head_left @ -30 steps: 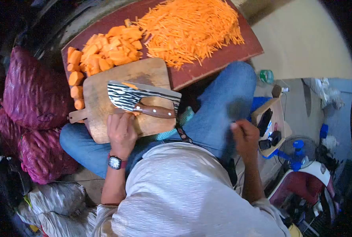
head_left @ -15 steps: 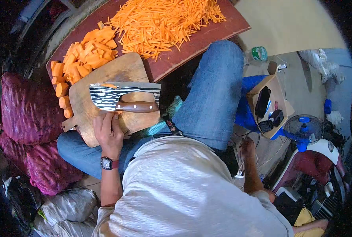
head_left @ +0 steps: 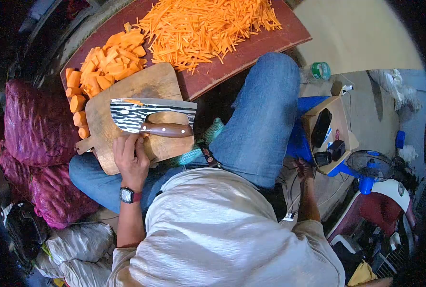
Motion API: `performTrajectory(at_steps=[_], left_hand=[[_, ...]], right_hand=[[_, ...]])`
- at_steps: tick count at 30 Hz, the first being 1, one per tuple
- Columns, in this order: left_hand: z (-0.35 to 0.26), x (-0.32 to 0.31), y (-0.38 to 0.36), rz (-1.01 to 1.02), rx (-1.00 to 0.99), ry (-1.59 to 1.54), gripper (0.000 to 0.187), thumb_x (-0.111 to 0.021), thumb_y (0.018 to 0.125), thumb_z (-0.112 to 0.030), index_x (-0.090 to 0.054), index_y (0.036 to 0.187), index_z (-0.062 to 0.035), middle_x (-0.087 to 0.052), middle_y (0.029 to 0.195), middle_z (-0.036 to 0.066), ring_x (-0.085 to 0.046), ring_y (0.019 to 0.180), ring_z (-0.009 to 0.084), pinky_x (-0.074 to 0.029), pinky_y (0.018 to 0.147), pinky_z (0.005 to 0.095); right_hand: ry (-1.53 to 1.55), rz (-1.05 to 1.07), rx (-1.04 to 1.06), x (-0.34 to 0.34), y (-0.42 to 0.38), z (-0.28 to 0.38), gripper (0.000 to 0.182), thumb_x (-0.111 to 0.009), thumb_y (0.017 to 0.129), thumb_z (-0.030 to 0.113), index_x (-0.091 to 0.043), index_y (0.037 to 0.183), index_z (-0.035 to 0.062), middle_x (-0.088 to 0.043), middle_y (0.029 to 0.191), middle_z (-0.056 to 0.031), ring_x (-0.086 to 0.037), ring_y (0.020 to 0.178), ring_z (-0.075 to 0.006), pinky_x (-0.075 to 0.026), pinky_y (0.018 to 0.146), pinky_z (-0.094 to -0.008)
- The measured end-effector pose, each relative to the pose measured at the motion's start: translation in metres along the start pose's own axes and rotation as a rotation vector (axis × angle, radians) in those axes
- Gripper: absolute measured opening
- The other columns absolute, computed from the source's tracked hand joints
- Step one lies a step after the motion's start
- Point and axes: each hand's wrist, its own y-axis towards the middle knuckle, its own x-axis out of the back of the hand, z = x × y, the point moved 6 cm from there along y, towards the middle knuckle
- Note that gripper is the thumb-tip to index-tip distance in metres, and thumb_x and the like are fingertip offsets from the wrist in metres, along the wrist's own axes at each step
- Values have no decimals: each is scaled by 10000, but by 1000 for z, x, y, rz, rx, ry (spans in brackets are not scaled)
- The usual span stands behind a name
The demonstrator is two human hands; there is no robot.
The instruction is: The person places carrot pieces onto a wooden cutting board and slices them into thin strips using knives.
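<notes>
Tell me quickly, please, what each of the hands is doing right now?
Left hand: open, fingers resting flat on the cutting board beside the cleaver, holding nothing.
Right hand: lowered beside the leg; its grip cannot be told.

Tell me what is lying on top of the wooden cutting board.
A cleaver lies flat on the cutting board, with one orange carrot bit on its blade. The left hand rests on the board's near edge. Whatever lies beneath the blade or the hand is covered.

A cleaver [head_left: 146, 117] with a black-and-white patterned blade and brown wooden handle lies flat on a wooden cutting board [head_left: 141, 91], handle pointing right; the board rests across a knee, carrot chunks [head_left: 105, 62] at its upper-left edge
</notes>
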Motion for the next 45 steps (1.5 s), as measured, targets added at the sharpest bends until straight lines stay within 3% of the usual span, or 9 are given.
performTrajectory(at_steps=[6, 9, 11, 15, 17, 34, 37, 42, 45], left_hand=[[3, -3, -2, -32, -15, -15, 151, -710, 914, 61, -716, 1051, -3, -683, 984, 167, -608, 876, 376, -483, 786, 474], [3, -3, -3, -2, -6, 15, 156, -710, 916, 62, -716, 1058, -2, -685, 991, 169, -613, 883, 377, -486, 796, 475], [3, -3, -3, 1, 3, 14, 151, -712, 920, 58, -716, 1059, -2, -685, 993, 169, -615, 889, 378, -488, 803, 477], [3, -3, -3, 3, 7, -1, 137, -716, 928, 47, -718, 1055, -4, -685, 994, 169, -617, 904, 380, -489, 819, 480], [4, -4, -3, -1, 12, -4, 131, -715, 931, 46, -719, 1052, -6, -683, 995, 169, -617, 906, 381, -489, 819, 481], [5, -3, -3, -10, 13, -17, 172, -726, 907, 54, -719, 1068, -7, -663, 961, 173, -607, 875, 387, -480, 776, 494], [6, -3, -4, -40, -12, -23, 192, -750, 878, 62, -708, 1055, -2, -655, 957, 169, -608, 878, 385, -482, 761, 499], [6, 1, -1, -43, -2, -54, 199, -749, 852, 60, -705, 1036, -3, -650, 973, 156, -610, 891, 388, -499, 781, 488], [8, 2, 1, -41, -13, -62, 197, -750, 848, 51, -706, 1033, -1, -653, 983, 152, -616, 898, 382, -505, 789, 485]], right_hand=[[-107, -9, 340, -31, 43, 6, 282, -787, 1004, 276, -754, 1171, 51, -755, 1204, -122, -738, 790, -238, -517, 462, -271], [-98, 81, 401, -60, 28, 22, 439, -632, 1076, 324, -647, 1394, 23, -757, 1133, -99, -704, 755, -124, -496, 493, -303], [24, 202, 551, -18, 55, 27, 189, -793, 967, 211, -707, 1022, 52, -735, 1193, -148, -710, 775, -214, -463, 497, -255], [-156, -73, 215, -17, 64, 42, 196, -788, 959, 180, -675, 1044, 44, -739, 1124, -123, -707, 802, -225, -447, 497, -269], [-236, 470, 411, -51, 50, 50, 532, -643, 1074, 364, -548, 1530, 107, -726, 1311, -126, -711, 1117, -241, -618, 790, -399], [-83, -55, 243, -26, 70, 61, 352, -772, 960, 197, -690, 1231, -11, -779, 1096, -176, -767, 854, -332, -642, 671, -414], [-1715, -128, 1111, 81, 78, 20, 414, -683, 972, 107, -658, 1366, -16, -734, 937, -138, -720, 711, -282, -609, 618, -407], [-612, -355, 798, -84, -80, 76, 210, -628, 965, 56, -688, 1154, -11, -627, 768, -54, -607, 591, -177, -536, 531, -350], [-699, -324, 434, -107, -100, 115, 166, -616, 968, 45, -683, 1112, -5, -625, 749, -47, -603, 579, -172, -529, 520, -337]])
